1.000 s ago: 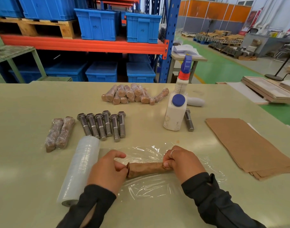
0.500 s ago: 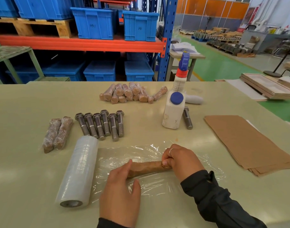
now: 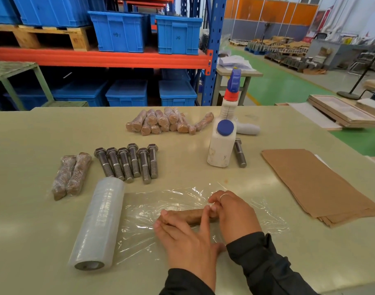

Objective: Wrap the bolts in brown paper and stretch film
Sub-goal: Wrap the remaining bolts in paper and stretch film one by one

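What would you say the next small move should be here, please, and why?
Probably roll the paper-wrapped bolt forward. It lies on the film sheet drawn from the film roll, with the left hand laid flat over it and the right hand pinching its end, and no film over it yet.

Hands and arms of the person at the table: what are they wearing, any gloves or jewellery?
No gloves: both the left hand and the right hand are bare. Each arm is covered to the wrist by a long black sleeve of soft, creased fabric. A thin pale ring sits on one finger of the right hand. No watch or markings show.
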